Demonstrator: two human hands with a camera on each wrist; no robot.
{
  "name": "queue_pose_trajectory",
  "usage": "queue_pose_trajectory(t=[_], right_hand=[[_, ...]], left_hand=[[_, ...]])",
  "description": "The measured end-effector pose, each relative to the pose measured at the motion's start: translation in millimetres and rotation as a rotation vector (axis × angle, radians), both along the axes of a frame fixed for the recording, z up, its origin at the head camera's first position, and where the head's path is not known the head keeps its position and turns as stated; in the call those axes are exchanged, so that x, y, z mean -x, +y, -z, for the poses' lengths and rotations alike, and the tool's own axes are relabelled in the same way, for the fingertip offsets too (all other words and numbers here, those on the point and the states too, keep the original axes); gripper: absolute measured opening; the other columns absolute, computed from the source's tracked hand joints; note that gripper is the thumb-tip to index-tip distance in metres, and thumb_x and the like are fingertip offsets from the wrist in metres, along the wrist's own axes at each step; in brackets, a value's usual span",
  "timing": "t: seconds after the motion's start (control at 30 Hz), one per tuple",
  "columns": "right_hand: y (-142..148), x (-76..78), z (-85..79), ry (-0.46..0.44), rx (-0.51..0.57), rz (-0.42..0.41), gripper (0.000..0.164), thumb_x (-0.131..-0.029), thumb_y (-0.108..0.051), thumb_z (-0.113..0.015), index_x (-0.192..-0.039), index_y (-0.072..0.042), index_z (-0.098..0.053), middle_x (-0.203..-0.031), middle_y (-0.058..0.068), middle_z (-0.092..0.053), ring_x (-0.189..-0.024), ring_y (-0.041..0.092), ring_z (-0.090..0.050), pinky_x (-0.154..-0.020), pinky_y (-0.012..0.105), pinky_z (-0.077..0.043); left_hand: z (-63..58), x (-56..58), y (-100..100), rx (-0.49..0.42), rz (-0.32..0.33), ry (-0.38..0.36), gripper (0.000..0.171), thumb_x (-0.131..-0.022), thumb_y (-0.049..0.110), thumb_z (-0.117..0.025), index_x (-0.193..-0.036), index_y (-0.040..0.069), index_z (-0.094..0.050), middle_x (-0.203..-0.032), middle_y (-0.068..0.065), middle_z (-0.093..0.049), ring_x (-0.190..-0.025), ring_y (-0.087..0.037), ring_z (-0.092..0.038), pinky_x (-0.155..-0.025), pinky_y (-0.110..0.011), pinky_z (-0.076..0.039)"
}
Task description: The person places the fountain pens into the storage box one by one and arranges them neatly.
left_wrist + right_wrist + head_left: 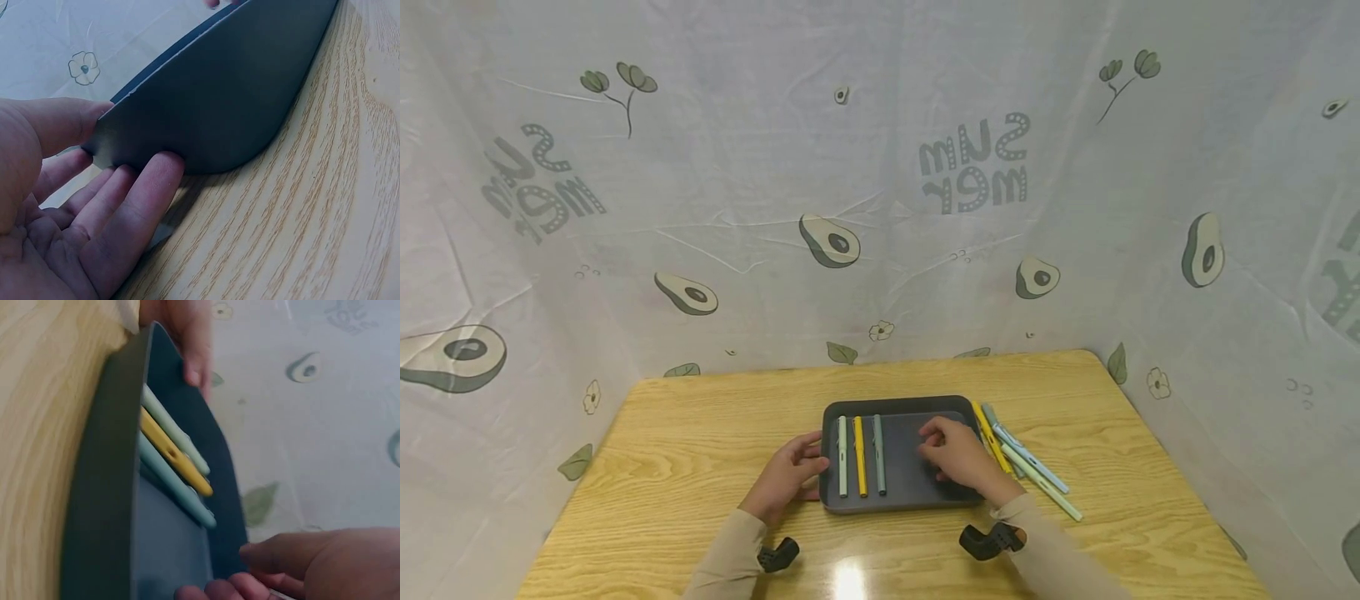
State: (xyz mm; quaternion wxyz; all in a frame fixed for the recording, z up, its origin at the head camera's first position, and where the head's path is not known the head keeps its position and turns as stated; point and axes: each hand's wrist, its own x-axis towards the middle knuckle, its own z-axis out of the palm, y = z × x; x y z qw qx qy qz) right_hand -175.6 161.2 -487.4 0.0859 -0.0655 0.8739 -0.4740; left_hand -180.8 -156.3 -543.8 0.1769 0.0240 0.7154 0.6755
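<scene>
My left hand holds the left end of a dark rectangular tray. In the left wrist view its thumb lies at the rim and its fingers touch the outer wall. Inside the tray, side by side toward the left, lie a pale green pen, a yellow pen and a grey-teal pen. Over the tray's right part is my right hand, its fingers loosely bent, with no pen visible in them. The right wrist view shows its thumb and fingers near the rim.
Right of the tray several pens lie loosely together: a yellow pen, a light blue pen, a pale green pen and a partly covered grey-teal pen. The wooden table meets a printed curtain behind.
</scene>
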Motion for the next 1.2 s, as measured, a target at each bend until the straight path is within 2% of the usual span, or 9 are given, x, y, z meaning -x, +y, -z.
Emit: queue_pose_trajectory(t=[0.1,0.2,0.3,0.4,0.5,0.77,0.87,0.97,1.2], right_hand=[[20,-5.1,-10.9,0.040,0.006,-0.012,0.018,-0.100,-0.005,-0.066,-0.117,0.001,-0.066,-0.092,0.007,-0.062,-0.075,0.030,-0.066,-0.058,0.033,-0.059],[43,-9.0,-20.6,0.089,-0.018,-0.006,0.017,-0.101,-0.006,-0.065,-0.117,-0.002,-0.067,-0.095,0.008,-0.065,-0.075,0.027,-0.064,-0.061,0.031,-0.057],[67,-10.8,-25.8,0.153,-0.093,0.041,0.016,-0.102,-0.010,-0.065,-0.116,-0.004,-0.069,-0.096,0.006,-0.068,-0.079,0.018,-0.061,-0.064,0.028,-0.053],[92,-11.7,-27.8,0.192,-0.165,0.099,0.016,-0.102,-0.013,-0.066,-0.115,-0.004,-0.070,-0.098,0.003,-0.068,-0.085,0.016,-0.061,-0.069,0.031,-0.052],[115,-12.9,-24.8,0.192,-0.218,0.132,0.016,-0.102,-0.012,-0.065,-0.115,-0.003,-0.069,-0.099,0.004,-0.068,-0.090,0.018,-0.062,-0.075,0.035,-0.053],[155,-15.5,-1.8,0.097,-0.281,0.113,0.023,-0.101,-0.013,-0.066,-0.117,0.003,-0.067,-0.100,0.008,-0.068,-0.090,0.022,-0.063,-0.072,0.038,-0.054],[161,-16.6,10.2,0.055,-0.272,0.111,0.024,-0.101,-0.017,-0.067,-0.117,0.001,-0.068,-0.101,0.007,-0.069,-0.090,0.020,-0.064,-0.074,0.037,-0.054],[162,-17.1,19.7,0.053,-0.264,0.096,0.024,-0.101,-0.020,-0.068,-0.115,0.001,-0.069,-0.099,0.005,-0.069,-0.091,0.020,-0.064,-0.077,0.039,-0.055],[158,-18.2,25.1,0.064,-0.273,0.101,0.024,-0.100,-0.017,-0.069,-0.115,0.002,-0.071,-0.099,0.004,-0.071,-0.091,0.020,-0.065,-0.080,0.041,-0.055]], left_hand=[[-0.4,0.5,0,0.002,-0.001,-0.004,0.062,-0.102,0.017,-0.067,-0.156,0.004,-0.040,-0.143,-0.024,-0.054,-0.113,-0.028,-0.065,-0.079,-0.047,-0.063],[-0.1,1.1,0,0.004,-0.002,-0.004,0.061,-0.103,0.016,-0.066,-0.156,0.004,-0.040,-0.143,-0.024,-0.054,-0.113,-0.028,-0.065,-0.079,-0.047,-0.063],[0.6,1.5,0,0.005,-0.001,-0.002,0.061,-0.103,0.016,-0.067,-0.156,0.003,-0.040,-0.142,-0.024,-0.054,-0.114,-0.028,-0.065,-0.079,-0.047,-0.063],[2.7,2.3,-1,-0.009,-0.001,-0.002,0.061,-0.102,0.016,-0.067,-0.156,0.003,-0.041,-0.143,-0.025,-0.054,-0.115,-0.028,-0.065,-0.079,-0.047,-0.063],[4.7,3.1,-2,-0.021,0.000,-0.007,0.061,-0.102,0.016,-0.068,-0.156,0.005,-0.042,-0.144,-0.024,-0.054,-0.116,-0.028,-0.065,-0.081,-0.047,-0.063],[4.9,2.1,-2,-0.014,-0.016,-0.015,0.060,-0.102,0.015,-0.067,-0.155,0.005,-0.043,-0.145,-0.024,-0.053,-0.117,-0.028,-0.064,-0.080,-0.047,-0.063],[4.0,1.8,-1,-0.014,-0.024,-0.017,0.060,-0.102,0.014,-0.067,-0.155,0.005,-0.043,-0.144,-0.024,-0.053,-0.117,-0.029,-0.064,-0.080,-0.047,-0.063],[4.1,1.8,-1,-0.012,-0.021,-0.012,0.060,-0.102,0.015,-0.067,-0.156,0.004,-0.042,-0.145,-0.024,-0.053,-0.117,-0.029,-0.064,-0.080,-0.047,-0.063],[5.3,3.3,-1,-0.011,-0.009,-0.009,0.060,-0.102,0.016,-0.067,-0.155,0.006,-0.043,-0.144,-0.022,-0.054,-0.114,-0.026,-0.066,-0.080,-0.046,-0.063]])
